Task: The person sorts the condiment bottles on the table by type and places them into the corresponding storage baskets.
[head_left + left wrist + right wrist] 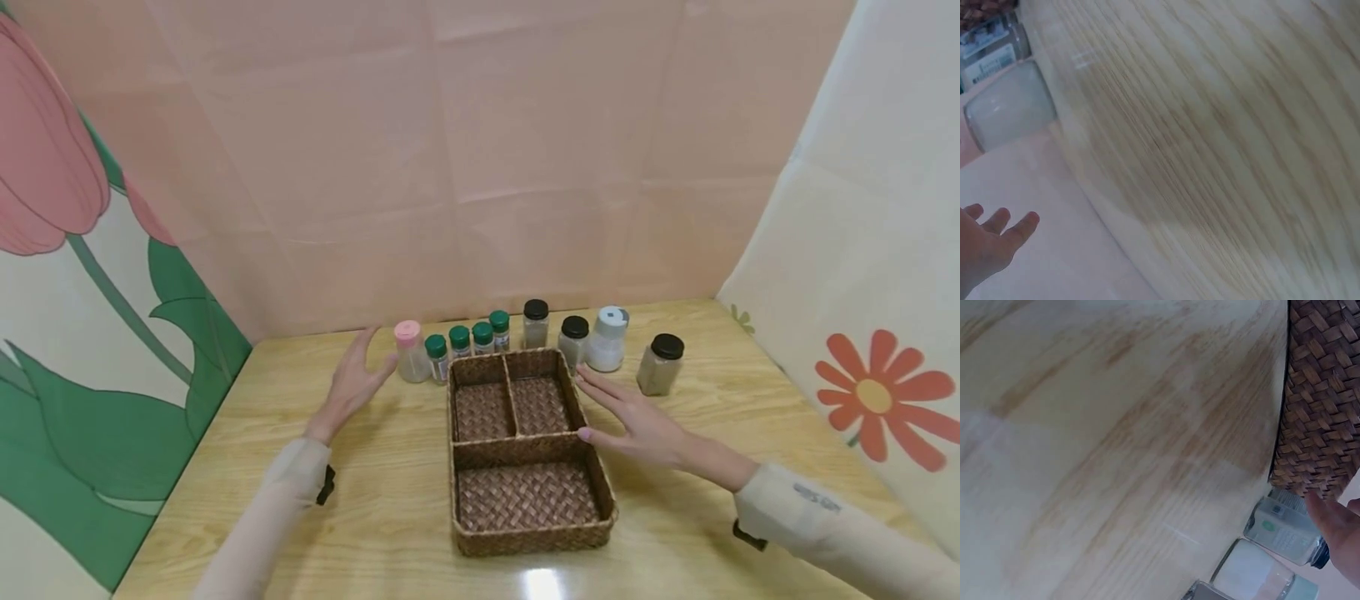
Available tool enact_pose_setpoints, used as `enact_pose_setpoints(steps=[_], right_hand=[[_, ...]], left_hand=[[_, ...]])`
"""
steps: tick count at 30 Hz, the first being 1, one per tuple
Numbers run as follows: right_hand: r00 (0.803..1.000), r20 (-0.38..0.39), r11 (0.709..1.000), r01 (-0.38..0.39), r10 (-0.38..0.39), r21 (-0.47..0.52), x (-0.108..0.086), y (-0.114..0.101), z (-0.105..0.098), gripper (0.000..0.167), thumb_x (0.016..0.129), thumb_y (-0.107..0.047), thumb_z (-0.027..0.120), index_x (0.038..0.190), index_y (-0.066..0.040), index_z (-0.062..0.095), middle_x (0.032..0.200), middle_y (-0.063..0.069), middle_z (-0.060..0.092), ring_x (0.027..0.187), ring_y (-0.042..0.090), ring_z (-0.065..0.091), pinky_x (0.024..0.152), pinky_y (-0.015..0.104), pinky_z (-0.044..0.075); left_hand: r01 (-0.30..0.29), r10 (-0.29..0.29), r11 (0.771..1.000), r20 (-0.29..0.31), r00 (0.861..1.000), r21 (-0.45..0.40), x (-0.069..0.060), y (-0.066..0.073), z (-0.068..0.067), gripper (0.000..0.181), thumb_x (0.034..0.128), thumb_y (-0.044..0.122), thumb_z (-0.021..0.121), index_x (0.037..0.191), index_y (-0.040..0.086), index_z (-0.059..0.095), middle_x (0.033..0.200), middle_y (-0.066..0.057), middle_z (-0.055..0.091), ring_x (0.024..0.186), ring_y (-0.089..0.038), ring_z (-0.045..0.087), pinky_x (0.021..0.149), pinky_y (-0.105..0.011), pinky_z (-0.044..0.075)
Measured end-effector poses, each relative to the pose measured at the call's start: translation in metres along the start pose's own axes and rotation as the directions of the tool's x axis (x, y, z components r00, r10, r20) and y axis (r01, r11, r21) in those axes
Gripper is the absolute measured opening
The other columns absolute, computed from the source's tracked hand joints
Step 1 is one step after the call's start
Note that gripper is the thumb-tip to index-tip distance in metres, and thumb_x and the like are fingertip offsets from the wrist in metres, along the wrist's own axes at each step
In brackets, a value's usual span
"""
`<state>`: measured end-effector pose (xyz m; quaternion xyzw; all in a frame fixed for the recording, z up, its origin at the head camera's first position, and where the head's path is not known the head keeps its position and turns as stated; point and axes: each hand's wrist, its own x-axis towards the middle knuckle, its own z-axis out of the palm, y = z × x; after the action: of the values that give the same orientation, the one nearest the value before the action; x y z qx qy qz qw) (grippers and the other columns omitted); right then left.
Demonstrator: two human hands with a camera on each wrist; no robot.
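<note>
Nearest us, the woven basket stands on the wooden table, with nothing in its wide front compartment or the two smaller ones behind. At the basket's right rim rest the thumb and fingertips of our right hand, fingers extended, touching rather than gripping. Left of the basket, our left hand is spread and holds nothing, just beside the pink-capped jar. By the basket's back left corner, four green-capped jars stand close together; from its back right side outward come three black-capped jars and a white bottle. We judge the work barely begun, with nearly everything left: all nine containers stand outside the basket. Farthest, behind the basket, hangs the pink cloth.
</note>
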<state>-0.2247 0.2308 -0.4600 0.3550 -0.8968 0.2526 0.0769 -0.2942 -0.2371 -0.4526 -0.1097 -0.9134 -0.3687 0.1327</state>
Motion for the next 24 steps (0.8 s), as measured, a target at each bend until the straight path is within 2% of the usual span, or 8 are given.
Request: enact_pose_setpoints(steps=[8, 17, 24], right_hand=[[1.0, -0.005, 0.999, 0.027, -0.027, 0.039, -0.001, 0.001, 0.005, 0.072, 0.095, -0.033, 0.068, 0.151, 0.0, 0.037, 0.163, 0.009, 0.019, 0.137, 0.046, 0.034, 0.101, 0.065, 0.036], [0.999, 0.001, 0.998, 0.035, -0.035, 0.055, 0.0, -0.001, 0.009, 0.069, 0.097, -0.028, 0.065, 0.15, 0.005, 0.036, 0.16, 0.012, 0.025, 0.138, 0.039, 0.037, 0.106, 0.056, 0.036], [0.998, -0.01, 0.996, 0.062, -0.062, 0.066, 0.002, -0.002, 0.01, 0.067, 0.096, -0.023, 0.066, 0.148, 0.008, 0.038, 0.159, 0.015, 0.028, 0.134, 0.038, 0.042, 0.105, 0.054, 0.038]], left_hand=[[0.024, -0.025, 0.998, -0.014, 1.0, -0.066, 0.009, 0.005, 0.011, 0.078, 0.0952, 0.056, 0.057, 0.156, 0.017, 0.028, 0.157, -0.017, 0.031, 0.137, -0.038, 0.037, 0.106, -0.064, 0.031], [0.045, -0.047, 0.994, -0.014, 0.999, -0.099, 0.014, 0.008, 0.016, 0.076, 0.0967, 0.052, 0.057, 0.156, 0.014, 0.029, 0.157, -0.016, 0.031, 0.136, -0.041, 0.037, 0.105, -0.064, 0.032], [0.069, -0.07, 0.994, -0.015, 0.997, -0.088, 0.017, 0.011, 0.022, 0.076, 0.0983, 0.054, 0.053, 0.157, 0.014, 0.026, 0.158, -0.016, 0.029, 0.138, -0.039, 0.037, 0.107, -0.063, 0.032]])
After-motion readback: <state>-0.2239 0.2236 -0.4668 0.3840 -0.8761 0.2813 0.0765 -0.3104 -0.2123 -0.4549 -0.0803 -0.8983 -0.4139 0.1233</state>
